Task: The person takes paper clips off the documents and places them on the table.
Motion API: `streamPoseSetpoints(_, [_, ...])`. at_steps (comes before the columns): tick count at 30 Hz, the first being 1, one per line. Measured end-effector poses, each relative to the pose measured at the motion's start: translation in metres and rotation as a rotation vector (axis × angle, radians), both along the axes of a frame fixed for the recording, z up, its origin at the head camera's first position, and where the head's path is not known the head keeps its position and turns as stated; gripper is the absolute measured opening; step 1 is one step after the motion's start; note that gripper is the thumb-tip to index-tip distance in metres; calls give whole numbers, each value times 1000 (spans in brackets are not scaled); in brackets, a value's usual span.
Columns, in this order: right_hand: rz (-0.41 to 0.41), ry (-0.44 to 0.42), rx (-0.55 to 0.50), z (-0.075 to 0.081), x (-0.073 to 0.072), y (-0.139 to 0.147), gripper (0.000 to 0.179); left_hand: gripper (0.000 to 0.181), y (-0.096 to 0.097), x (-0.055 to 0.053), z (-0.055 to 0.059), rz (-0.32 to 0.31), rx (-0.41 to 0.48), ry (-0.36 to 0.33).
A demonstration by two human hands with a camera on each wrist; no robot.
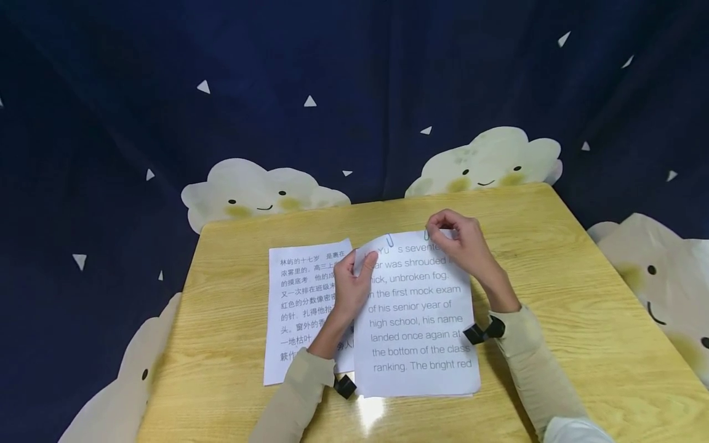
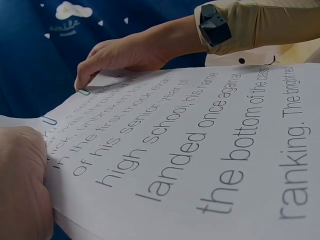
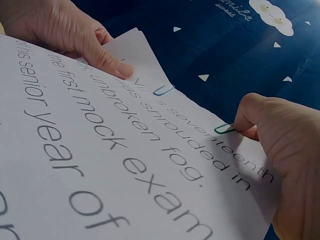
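Several printed sheets with English text (image 1: 415, 307) are held up over the table, their top edge raised. My left hand (image 1: 352, 286) grips their upper left edge, thumb on the front. A blue paper clip (image 3: 164, 90) sits on the top edge, nearer the left hand. Farther right, a green paper clip (image 3: 224, 129) is on the same edge, and my right hand (image 1: 460, 240) pinches it between thumb and index finger. In the left wrist view the right fingertips cover part of that clip.
Sheets with Chinese text (image 1: 304, 295) lie on the wooden table (image 1: 221, 344), partly covered by the left hand and the English sheets. A dark blue curtain (image 1: 354, 74) with clouds and triangles hangs behind the table. Black wrist cameras (image 1: 484, 330) are strapped over the sleeves.
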State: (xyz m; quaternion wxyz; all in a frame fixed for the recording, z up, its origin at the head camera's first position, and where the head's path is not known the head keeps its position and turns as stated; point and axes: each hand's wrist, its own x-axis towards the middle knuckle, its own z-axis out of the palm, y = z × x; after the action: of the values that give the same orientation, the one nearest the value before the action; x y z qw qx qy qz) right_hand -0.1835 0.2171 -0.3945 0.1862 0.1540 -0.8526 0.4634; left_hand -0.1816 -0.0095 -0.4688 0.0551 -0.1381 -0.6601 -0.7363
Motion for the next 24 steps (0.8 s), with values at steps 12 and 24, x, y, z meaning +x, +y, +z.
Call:
streamPoseSetpoints(12, [0, 17, -13, 2, 1, -1, 4, 18, 0, -2, -1, -2, 7, 22])
streamPoseSetpoints(24, [2, 59, -54, -2, -2, 2, 4, 17, 0, -3, -3, 1, 3, 30])
